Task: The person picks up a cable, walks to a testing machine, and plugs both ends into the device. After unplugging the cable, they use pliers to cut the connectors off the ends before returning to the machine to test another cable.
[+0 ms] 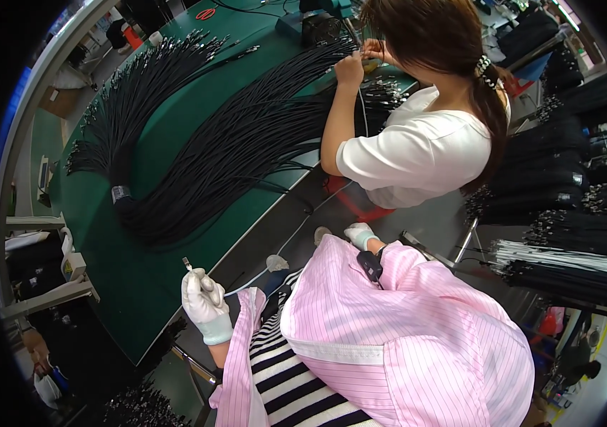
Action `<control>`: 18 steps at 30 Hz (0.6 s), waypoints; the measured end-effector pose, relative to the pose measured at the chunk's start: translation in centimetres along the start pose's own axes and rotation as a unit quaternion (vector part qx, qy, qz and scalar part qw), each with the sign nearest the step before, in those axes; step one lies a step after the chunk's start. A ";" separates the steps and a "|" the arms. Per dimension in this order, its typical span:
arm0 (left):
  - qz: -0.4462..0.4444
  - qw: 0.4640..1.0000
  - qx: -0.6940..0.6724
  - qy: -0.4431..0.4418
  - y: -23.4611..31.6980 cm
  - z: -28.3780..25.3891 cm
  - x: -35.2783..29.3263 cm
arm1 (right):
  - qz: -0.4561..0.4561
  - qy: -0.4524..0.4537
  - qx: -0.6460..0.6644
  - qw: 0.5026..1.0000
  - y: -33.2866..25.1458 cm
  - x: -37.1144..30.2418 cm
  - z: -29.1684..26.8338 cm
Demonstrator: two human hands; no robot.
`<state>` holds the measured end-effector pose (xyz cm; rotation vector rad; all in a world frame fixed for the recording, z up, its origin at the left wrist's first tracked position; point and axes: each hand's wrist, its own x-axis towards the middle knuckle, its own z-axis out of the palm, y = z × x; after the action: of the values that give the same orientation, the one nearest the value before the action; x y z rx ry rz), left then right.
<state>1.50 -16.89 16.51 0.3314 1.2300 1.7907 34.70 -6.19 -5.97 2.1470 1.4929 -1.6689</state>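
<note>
My left hand (205, 302), in a white glove, is raised at the near edge of the green table. Its fingers are closed on a cable plug (187, 264), whose silver metal tip sticks up above them. A thin pale cable (241, 286) leaves that hand toward the right. My right hand (360, 235), gloved too, is farther off beside my pink striped sleeve. The sleeve and a black device (370, 265) at the wrist are close to it. How its fingers are set, and whether they hold anything, I cannot make out.
Long black cable bundles (225, 142) with metal ends cover much of the green table (104, 285). A person in a white top (424, 142) works at a machine (318, 28) across from me. Racks of hanging black cables (538, 171) stand at the right. Red-handled scissors (205, 13) lie at the far side.
</note>
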 end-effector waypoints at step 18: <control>-0.015 1.000 -0.004 0.024 -0.3 0.2 0.3 | -0.030 0.015 -0.060 0.998 1.9 2.6 0.6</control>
<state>1.64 -16.49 16.30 0.2660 1.2551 1.7868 35.46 -5.88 -9.17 2.0942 1.6369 -1.5287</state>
